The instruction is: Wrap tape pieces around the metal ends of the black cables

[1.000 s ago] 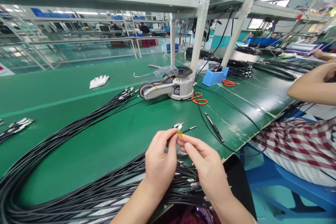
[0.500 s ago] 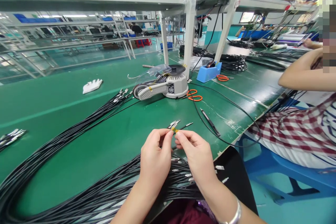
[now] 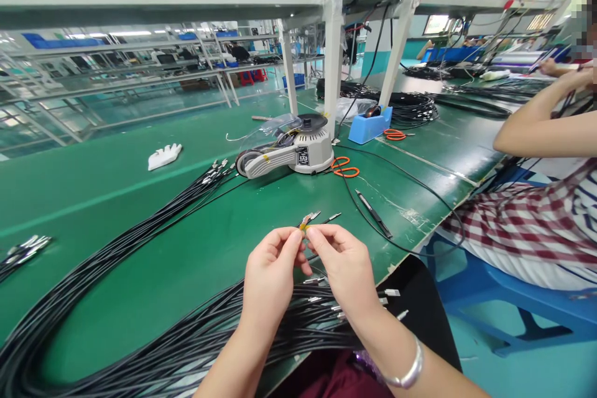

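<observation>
Left hand point(image 3: 268, 270) and right hand point(image 3: 347, 267) are pinching a small yellow strip point(image 3: 303, 227) between them

Thumbs are pressing against fingers on both hands, tips nearly meeting; strip is sitting right in that gap, with metal cable ends point(image 3: 334, 217) showing just beyond; black cables point(image 3: 205, 329) are running under the forearms and looping left; green bench point(image 3: 140, 255) is stretching forward and left of the hands, up to a tape dispenser point(image 3: 311, 154); its near edge is slanting past the right hand, a utility knife point(image 3: 374, 214) lying near that side
</observation>
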Demonstrator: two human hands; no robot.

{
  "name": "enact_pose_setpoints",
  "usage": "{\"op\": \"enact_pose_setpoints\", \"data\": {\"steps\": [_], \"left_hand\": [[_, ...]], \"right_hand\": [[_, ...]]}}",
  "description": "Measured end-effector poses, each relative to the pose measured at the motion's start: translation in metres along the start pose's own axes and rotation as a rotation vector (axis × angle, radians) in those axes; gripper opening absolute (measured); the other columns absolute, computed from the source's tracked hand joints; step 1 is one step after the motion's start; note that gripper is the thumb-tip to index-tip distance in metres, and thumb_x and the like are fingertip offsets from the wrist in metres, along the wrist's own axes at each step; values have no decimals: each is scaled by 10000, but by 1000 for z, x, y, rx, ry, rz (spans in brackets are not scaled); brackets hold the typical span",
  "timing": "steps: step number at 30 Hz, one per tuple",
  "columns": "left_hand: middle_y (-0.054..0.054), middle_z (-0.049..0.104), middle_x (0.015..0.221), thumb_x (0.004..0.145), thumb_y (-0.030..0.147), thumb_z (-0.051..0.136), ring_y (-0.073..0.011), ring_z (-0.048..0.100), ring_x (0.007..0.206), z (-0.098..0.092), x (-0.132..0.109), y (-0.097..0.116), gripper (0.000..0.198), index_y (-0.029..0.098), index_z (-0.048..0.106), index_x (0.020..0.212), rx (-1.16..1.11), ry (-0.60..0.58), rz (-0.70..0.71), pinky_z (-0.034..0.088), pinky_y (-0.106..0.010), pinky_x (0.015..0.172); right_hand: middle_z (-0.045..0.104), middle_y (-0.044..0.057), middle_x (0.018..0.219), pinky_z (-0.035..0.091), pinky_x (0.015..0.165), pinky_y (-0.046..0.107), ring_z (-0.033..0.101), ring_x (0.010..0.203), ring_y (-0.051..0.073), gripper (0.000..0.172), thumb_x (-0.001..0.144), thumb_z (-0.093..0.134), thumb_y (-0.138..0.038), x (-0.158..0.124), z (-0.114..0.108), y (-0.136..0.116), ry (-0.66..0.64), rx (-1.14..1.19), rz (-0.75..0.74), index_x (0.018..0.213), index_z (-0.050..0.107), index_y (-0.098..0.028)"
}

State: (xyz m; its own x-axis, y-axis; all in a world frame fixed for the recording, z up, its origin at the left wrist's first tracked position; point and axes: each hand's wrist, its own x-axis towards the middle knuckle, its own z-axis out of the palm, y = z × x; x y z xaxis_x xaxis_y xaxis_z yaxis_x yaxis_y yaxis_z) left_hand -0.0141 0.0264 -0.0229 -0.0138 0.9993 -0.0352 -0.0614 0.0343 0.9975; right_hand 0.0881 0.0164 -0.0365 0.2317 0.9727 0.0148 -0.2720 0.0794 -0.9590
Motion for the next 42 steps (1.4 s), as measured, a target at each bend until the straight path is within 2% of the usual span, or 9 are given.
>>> {"op": "enact_pose_setpoints", "data": {"steps": [12,19,22,26,31,35,38,40,42], "left_hand": [[27,548,618,781,318,630,-70,525,470,-2,0,3,204,121,601,735,-189,-78,-81,425,-199,488],[22,511,582,793,257,606,-82,503,468,-3,0,6,170,115,591,700,-332,-186,-129,421,-212,475],[26,474,541,795,241,598,-77,455,440,-6,3,8,182,113,583,667,-383,-279,-155,421,-213,437],[27,443,483,804,261,589,-71,436,386,-13,6,10,245,108,561,616,-409,-494,-234,404,-201,392],[28,440,456,795,291,604,-85,474,342,-21,6,7,257,103,555,627,-461,-738,-348,401,-188,348],[30,454,468,757,303,647,-83,465,319,-23,4,5,244,98,558,657,-488,-873,-436,410,-194,323],[36,449,464,775,316,623,-75,451,313,-22,3,7,243,105,560,672,-451,-856,-435,385,-182,317],[42,450,473,783,309,615,-61,435,332,-19,2,9,224,114,565,686,-370,-750,-380,380,-173,336],[41,472,507,783,304,620,-53,432,372,-13,0,11,209,124,563,693,-229,-595,-286,382,-168,367]], "right_hand": [[655,-24,651,476,431,204,546,422,73,143,785,644,-303,1,3,-6,-56,72,14,767,657,-161],[618,-21,618,459,390,208,542,409,81,157,801,631,-306,3,0,-4,-127,124,17,771,631,-152],[638,3,672,500,478,249,589,501,113,160,805,626,-316,5,-5,-3,-189,91,0,794,635,-157],[642,4,691,509,684,289,609,651,132,147,784,658,-306,9,-16,-6,-265,27,-59,741,633,-168],[589,-27,717,465,661,248,556,673,109,161,713,740,-289,15,-30,-13,-424,44,-89,793,631,-203],[566,9,749,455,704,287,535,732,138,102,746,717,-301,21,-34,-13,-617,20,-318,765,678,-209],[558,16,751,454,724,305,531,743,148,77,769,697,-288,27,-38,-10,-623,-6,-408,749,684,-214],[585,25,800,455,758,306,548,785,150,75,805,658,-283,32,-45,-10,-608,-63,-383,797,697,-219],[620,40,880,456,786,307,567,823,151,140,853,594,-303,37,-56,-14,-597,-158,-310,871,704,-218]]}}
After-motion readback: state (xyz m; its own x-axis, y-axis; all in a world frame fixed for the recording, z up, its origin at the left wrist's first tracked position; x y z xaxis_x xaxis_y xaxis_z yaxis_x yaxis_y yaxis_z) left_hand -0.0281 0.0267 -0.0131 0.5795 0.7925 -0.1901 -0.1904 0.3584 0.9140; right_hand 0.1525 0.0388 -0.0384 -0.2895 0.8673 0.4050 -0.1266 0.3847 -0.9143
